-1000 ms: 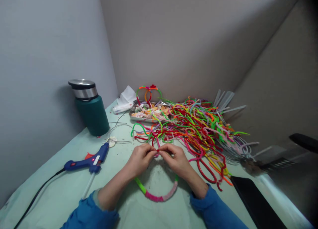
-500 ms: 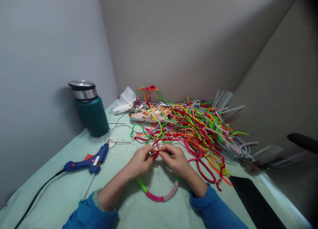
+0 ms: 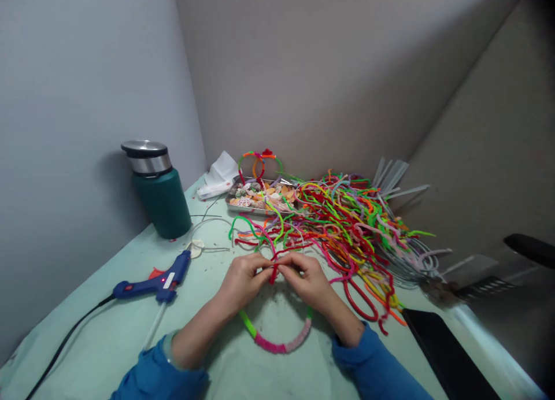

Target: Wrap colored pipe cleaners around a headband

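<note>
My left hand [image 3: 246,281] and my right hand [image 3: 307,278] meet over the table, fingertips pinched close together. Between them is a red pipe cleaner [image 3: 274,273], wound at the far side of a hoop [image 3: 271,347]. The hoop's near arc hangs below my hands, covered in bright green, magenta and pale pink fuzzy wrapping. My left fingers grip the hoop beside the red part; my right thumb and finger pinch the red pipe cleaner. My fingers hide much of the hoop's far side.
A blue glue gun [image 3: 162,281] with a lit red light lies left, near a green bottle [image 3: 161,200]. Behind my hands are a metal tray [image 3: 247,209] of small decorations and a heap of coloured pipe cleaners [image 3: 347,209]. A black flat object [image 3: 446,354] lies right.
The red pipe cleaner at my fingertips has shifted slightly and now stands more upright between them. My left fingers have straightened a little; the hoop stays in place.
</note>
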The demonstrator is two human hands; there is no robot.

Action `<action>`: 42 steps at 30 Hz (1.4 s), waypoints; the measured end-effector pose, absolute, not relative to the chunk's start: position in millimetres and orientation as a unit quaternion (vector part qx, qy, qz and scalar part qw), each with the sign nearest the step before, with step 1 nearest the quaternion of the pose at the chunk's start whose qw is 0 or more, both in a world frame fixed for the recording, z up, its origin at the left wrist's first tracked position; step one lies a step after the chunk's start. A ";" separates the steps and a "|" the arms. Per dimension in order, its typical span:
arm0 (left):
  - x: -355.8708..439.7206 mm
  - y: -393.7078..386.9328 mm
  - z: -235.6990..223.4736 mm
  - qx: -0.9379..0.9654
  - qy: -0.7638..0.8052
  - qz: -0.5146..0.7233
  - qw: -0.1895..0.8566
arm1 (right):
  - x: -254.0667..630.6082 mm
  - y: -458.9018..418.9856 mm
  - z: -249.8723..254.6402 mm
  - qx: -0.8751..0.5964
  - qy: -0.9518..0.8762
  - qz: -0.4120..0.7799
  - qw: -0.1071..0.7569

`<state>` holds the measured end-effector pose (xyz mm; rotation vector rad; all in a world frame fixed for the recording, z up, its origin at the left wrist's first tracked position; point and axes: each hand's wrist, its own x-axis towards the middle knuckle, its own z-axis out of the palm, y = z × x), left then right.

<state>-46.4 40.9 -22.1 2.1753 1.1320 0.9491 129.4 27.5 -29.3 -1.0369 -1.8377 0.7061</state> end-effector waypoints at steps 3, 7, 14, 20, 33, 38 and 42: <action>-46.3 39.8 -21.3 0.794 0.411 0.356 0.271 | 129.4 26.8 -28.5 -0.419 -0.743 0.279 0.441; -45.9 39.1 -20.1 0.771 0.431 0.352 0.310 | 128.0 25.0 -26.8 -0.416 -0.746 0.269 0.445; -46.1 41.7 -18.1 0.622 0.461 0.327 0.542 | 126.7 22.2 -24.9 -0.397 -0.759 0.279 0.434; -45.8 40.0 -16.0 0.561 0.476 0.294 0.611 | 126.3 22.3 -25.5 -0.381 -0.765 0.288 0.433; -48.2 42.8 -24.1 0.772 0.450 0.386 0.229 | 126.7 28.9 -33.6 -0.451 -0.713 0.297 0.448; -47.3 40.3 -28.1 0.807 0.425 0.375 0.164 | 126.2 29.4 -33.8 -0.452 -0.712 0.303 0.443; -47.2 39.9 -29.8 0.821 0.403 0.376 0.145 | 126.2 29.5 -35.7 -0.451 -0.712 0.309 0.441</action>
